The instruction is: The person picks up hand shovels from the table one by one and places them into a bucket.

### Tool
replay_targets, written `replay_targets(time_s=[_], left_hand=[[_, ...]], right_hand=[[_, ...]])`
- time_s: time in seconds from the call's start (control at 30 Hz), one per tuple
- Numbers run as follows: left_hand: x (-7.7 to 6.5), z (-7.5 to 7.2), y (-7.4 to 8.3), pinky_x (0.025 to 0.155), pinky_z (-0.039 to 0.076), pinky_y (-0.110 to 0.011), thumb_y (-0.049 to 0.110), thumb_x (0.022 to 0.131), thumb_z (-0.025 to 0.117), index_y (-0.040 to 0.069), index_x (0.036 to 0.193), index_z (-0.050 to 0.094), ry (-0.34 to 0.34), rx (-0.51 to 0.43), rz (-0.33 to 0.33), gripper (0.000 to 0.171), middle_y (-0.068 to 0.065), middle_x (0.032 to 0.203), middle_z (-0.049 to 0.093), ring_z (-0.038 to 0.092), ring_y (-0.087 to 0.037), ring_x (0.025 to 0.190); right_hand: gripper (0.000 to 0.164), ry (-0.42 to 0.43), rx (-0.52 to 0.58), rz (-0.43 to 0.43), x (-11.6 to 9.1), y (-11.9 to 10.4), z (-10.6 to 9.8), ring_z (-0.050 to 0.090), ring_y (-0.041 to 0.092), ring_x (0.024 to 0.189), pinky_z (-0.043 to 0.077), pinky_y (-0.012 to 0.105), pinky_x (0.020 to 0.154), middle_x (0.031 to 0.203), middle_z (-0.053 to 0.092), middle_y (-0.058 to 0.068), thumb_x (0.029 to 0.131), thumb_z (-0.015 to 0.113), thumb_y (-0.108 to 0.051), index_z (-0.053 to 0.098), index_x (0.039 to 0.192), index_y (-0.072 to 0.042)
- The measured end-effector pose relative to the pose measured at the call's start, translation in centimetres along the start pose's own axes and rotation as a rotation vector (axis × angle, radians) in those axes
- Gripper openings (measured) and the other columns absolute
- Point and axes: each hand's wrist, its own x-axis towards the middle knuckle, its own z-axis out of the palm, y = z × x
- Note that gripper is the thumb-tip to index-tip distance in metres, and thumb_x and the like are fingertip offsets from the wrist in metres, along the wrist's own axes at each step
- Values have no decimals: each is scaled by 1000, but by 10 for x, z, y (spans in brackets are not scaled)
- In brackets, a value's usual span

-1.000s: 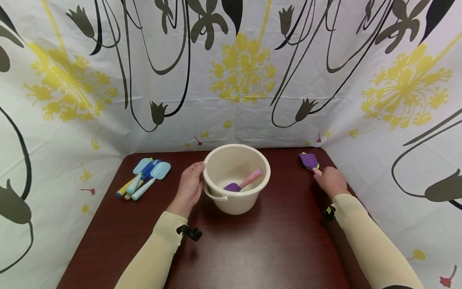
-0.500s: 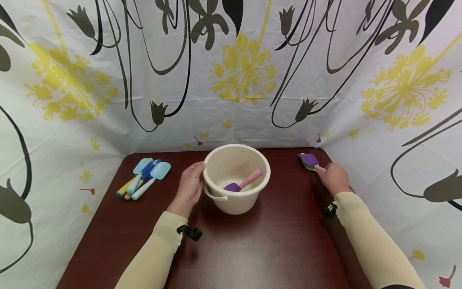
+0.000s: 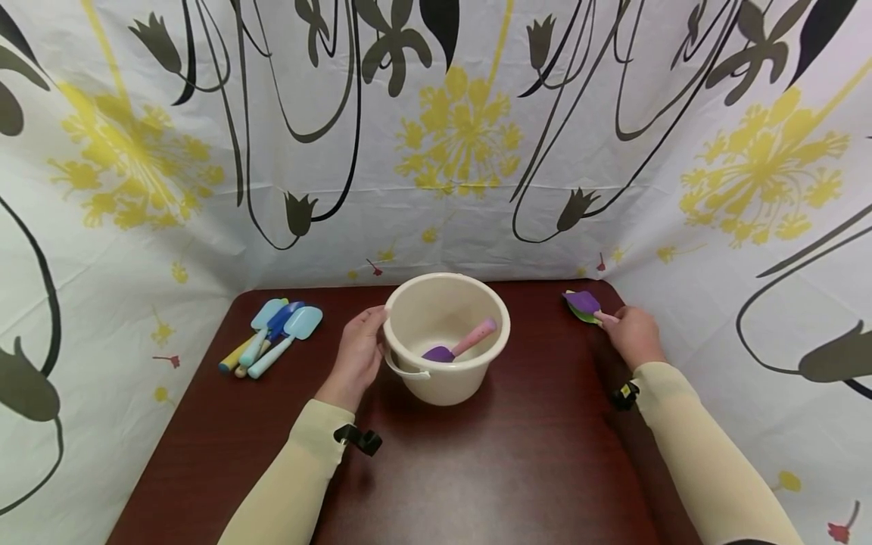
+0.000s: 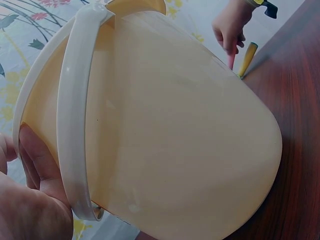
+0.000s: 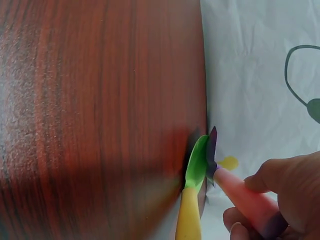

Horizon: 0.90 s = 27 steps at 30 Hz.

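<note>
My left hand (image 3: 361, 344) grips the left rim of a cream plastic bucket (image 3: 450, 387), fingers inside and thumb outside in the left wrist view. Inside the bucket leans a small trowel (image 3: 474, 337) with a purple blade and pink handle. At the table's far right my right hand (image 3: 636, 337) pinches the pink handle of another purple-bladed trowel (image 5: 240, 192). Just beside that trowel lies a green-bladed trowel (image 5: 197, 162) with a yellow handle, partly covered by the purple blade in the head view.
On the left of the dark red wooden table (image 3: 518, 469) lie several light blue and dark blue trowels (image 3: 272, 333) in a pile. White flower-patterned cloth (image 3: 450, 227) hangs behind and along both sides. The bucket's handle (image 4: 75, 110) hangs down on its left side.
My right hand has shifted slightly to the right with the trowel, and more of the green blade shows from under it. The left hand and bucket have stayed in place.
</note>
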Motion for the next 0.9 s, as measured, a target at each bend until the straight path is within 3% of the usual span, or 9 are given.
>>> replay_targets(time_s=[0.13,0.23,0.47,0.63,0.9], left_hand=[[0,0,0,91,55,-31,16,108,67,-2,130,70,3,-2,7,28,-12,126,67,60,-28,115],[0,0,-1,94,55,-33,15,108,67,-3,130,69,2,-2,11,29,-13,127,67,59,-30,116],[0,1,-1,89,55,-30,16,109,67,-5,130,69,5,-7,10,30,-15,127,67,59,-32,118],[0,1,-1,86,55,-28,16,109,67,-6,131,68,3,-6,13,31,-14,124,68,60,-30,114],[-1,2,-1,88,55,-30,16,108,68,-4,130,70,9,0,10,30,-14,127,67,59,-31,117]], right_hand=[[32,34,30,-8,0,1,0,65,46,82,54,60,78,95,75,30,107,69,-17,76,99,13],[30,52,66,3,1,4,-1,65,48,89,54,61,82,101,75,31,107,69,-16,76,102,13],[39,53,172,110,3,10,-2,65,39,94,51,43,76,105,77,25,107,72,-30,80,107,8],[39,55,219,171,3,11,-8,66,41,102,50,38,77,113,77,28,107,70,-28,79,116,9],[42,72,230,211,2,7,-14,70,43,103,50,34,75,100,81,21,107,72,-27,76,125,11]])
